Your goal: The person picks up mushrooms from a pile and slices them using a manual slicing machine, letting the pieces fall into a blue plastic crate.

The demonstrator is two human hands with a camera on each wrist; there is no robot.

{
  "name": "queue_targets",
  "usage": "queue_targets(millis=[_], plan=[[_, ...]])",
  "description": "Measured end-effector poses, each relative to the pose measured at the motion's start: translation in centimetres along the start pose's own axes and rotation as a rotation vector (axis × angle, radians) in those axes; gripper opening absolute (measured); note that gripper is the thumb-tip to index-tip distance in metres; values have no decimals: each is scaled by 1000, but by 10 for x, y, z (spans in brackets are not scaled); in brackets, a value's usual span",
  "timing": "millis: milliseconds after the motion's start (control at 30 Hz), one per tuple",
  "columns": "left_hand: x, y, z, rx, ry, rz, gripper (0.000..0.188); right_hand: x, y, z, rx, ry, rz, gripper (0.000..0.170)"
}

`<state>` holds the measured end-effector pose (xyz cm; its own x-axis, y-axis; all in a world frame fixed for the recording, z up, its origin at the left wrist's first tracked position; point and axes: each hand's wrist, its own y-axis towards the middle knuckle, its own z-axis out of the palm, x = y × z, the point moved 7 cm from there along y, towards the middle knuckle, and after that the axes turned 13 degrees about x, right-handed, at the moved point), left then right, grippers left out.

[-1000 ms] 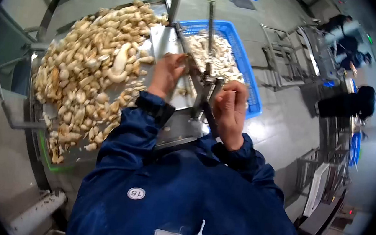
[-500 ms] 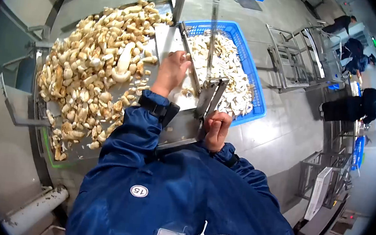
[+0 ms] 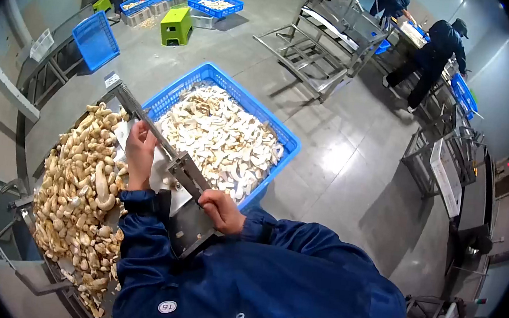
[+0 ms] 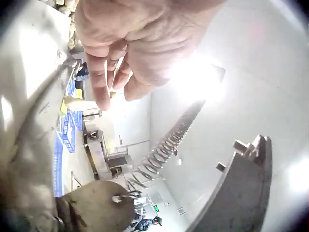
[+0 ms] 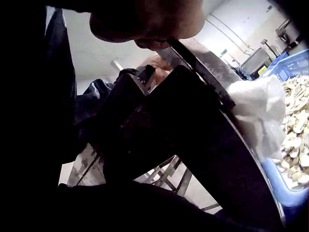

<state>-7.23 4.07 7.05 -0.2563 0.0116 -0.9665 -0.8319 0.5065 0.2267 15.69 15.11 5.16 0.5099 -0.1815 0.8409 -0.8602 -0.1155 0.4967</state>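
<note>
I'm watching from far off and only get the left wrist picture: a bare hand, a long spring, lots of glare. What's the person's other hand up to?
Observer: In the head view, the right hand grips the near end of a metal arm.

Visitor: Oh! And what's on the far right of that contraption?

Observer: Just right of it sits a blue basket holding many pale slices.

Visitor: Anything on the other side?

Observer: Yes, a large heap of whole mushrooms spreads out to the left.
</note>
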Motion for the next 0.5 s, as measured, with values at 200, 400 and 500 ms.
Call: queue_targets(millis=[200, 400, 500], plan=[[-4, -14, -36, -116, 551, 13, 29, -6, -3, 0, 46, -19, 39, 17], [36, -62, -79, -140, 1201, -52, 30, -11, -2, -1, 59, -29, 24, 16], [38, -70, -83, -42, 1146, -62, 23, -6, 0, 0, 42, 17, 84, 12]])
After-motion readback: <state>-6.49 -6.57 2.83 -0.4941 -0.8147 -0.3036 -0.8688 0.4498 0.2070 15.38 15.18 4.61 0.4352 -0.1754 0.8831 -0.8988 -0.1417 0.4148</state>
